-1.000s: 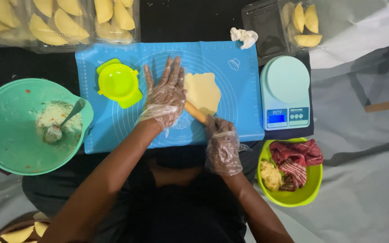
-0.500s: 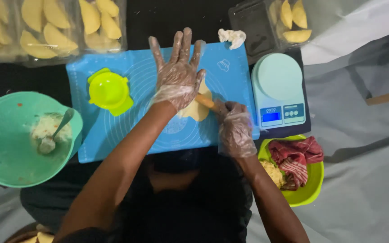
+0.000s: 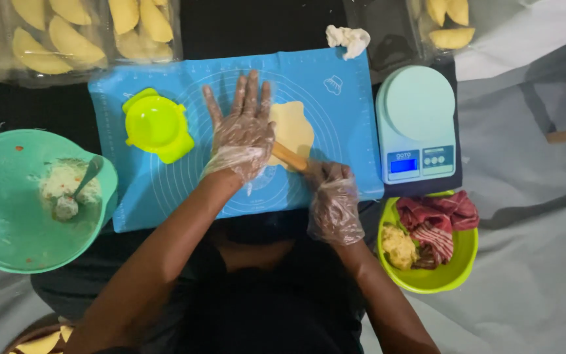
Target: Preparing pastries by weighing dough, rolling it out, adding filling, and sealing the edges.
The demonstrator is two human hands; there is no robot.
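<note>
Seen from above, a person in clear plastic gloves works a wooden rolling pin (image 3: 288,157) across a flat piece of pale dough (image 3: 293,128) on a blue silicone mat (image 3: 165,190). The dough lies just right of the mat's centre, inside its printed circles. The pin's long axis runs on a diagonal across the mat, from its upper-left end, hidden under the left hand (image 3: 240,134), down to its lower-right end inside the right hand (image 3: 332,200), so that only a short middle stretch shows, crossing the lower-left edge of the dough.

The left hand lies flat on the mat with fingers (image 3: 247,95) extended and slightly spread, palm pressing on the pin's far end; the dough sits just to the right of those fingers, touching the hand's edge. The right hand, nearer the mat's front edge, has its fingers curled closed round the pin's near end.

On the mat's left part rests a yellow-green dumpling press (image 3: 157,126). Off the mat's left edge stands a teal bowl (image 3: 1,236) of filling with a spoon (image 3: 76,193); off its right edge, a kitchen scale (image 3: 417,124) and, below that, a lime bowl (image 3: 433,278) holding a striped cloth. Beyond the mat's far edge lie trays of folded pastries (image 3: 67,39) and a lump of dough (image 3: 347,39).
</note>
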